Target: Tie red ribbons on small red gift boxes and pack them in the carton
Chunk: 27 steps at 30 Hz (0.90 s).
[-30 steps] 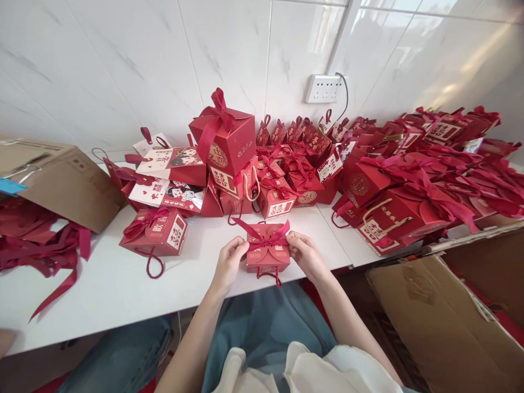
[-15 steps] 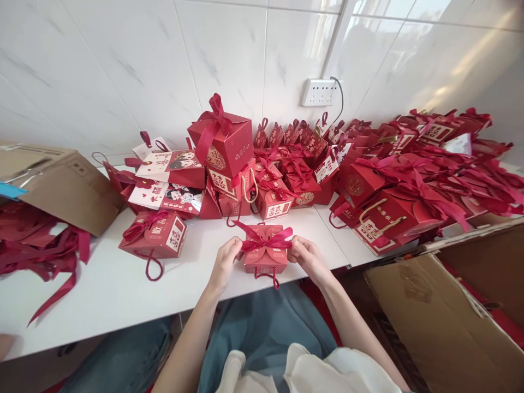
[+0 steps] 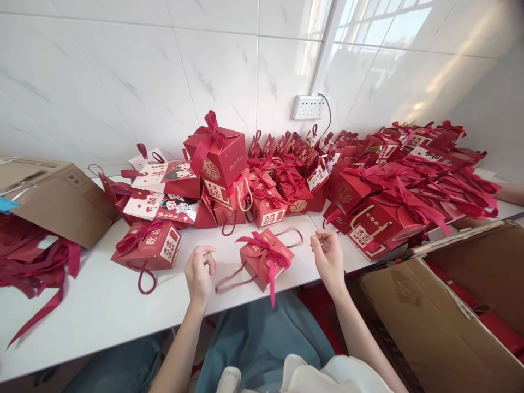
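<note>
A small red gift box [image 3: 256,262] with a red ribbon bow [image 3: 270,252] on its lid sits turned at an angle at the table's front edge. One ribbon tail hangs over that edge, and the rope handles spread out to both sides. My left hand [image 3: 200,277], fingers loosely bent and holding nothing, is left of the box near one rope handle. On the other side, my right hand [image 3: 329,261] is empty too, its fingers half curled and apart from the box.
Stacked red gift boxes [image 3: 216,155] stand against the tiled wall, with many more at right. One bowed box [image 3: 151,248] is at left, beside loose ribbons [image 3: 36,273] and a cardboard box [image 3: 61,202]. An open carton [image 3: 409,322] stands at lower right.
Both hands have let go of the ribbon ends and moved apart. The gift box has turned on the table, its handles now out to the sides. The view has tilted up slightly.
</note>
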Available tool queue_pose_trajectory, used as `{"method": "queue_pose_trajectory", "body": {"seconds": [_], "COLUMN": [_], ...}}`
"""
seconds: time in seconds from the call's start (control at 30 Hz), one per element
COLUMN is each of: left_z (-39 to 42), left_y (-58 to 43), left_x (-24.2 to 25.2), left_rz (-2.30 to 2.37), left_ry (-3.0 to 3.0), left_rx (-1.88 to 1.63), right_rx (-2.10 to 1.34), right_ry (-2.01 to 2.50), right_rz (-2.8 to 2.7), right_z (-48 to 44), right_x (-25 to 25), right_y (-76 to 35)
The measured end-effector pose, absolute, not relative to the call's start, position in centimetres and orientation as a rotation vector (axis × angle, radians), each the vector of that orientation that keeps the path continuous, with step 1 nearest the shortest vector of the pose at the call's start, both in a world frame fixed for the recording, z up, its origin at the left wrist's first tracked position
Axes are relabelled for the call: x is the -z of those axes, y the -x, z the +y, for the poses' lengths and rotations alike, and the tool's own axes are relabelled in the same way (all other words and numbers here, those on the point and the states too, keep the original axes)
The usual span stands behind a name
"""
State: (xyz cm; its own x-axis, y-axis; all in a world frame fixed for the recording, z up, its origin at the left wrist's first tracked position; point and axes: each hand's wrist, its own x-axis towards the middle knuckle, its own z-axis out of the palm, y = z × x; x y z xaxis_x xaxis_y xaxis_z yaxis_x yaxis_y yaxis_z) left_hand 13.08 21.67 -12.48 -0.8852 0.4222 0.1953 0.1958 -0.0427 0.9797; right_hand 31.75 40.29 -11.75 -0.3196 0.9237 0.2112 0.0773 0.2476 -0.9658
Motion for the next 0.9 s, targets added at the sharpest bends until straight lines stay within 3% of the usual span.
{"method": "queue_pose_trajectory", "body": {"seconds": [0.2, 0.43, 0.9], "left_z": [22.8, 24.9, 22.0], "left_y": [-14.3, -14.7, -17.3], "left_x": [10.6, 9.8, 9.5], "left_rz": [2.144, 2.034, 1.822], "left_ry": [-0.877, -0.804, -0.813], "left_rx": [-1.959, -1.660, -1.695], "right_rx": [-1.227, -1.300, -1.287], "right_ry": [0.790, 0.508, 0.393], "right_rz": [-1.648, -2.198, -2.377], "right_z": [39.8, 38.0, 36.9], "right_x": [11.5, 11.2, 11.1], "right_y": [-32.8, -33.4, -32.5]}}
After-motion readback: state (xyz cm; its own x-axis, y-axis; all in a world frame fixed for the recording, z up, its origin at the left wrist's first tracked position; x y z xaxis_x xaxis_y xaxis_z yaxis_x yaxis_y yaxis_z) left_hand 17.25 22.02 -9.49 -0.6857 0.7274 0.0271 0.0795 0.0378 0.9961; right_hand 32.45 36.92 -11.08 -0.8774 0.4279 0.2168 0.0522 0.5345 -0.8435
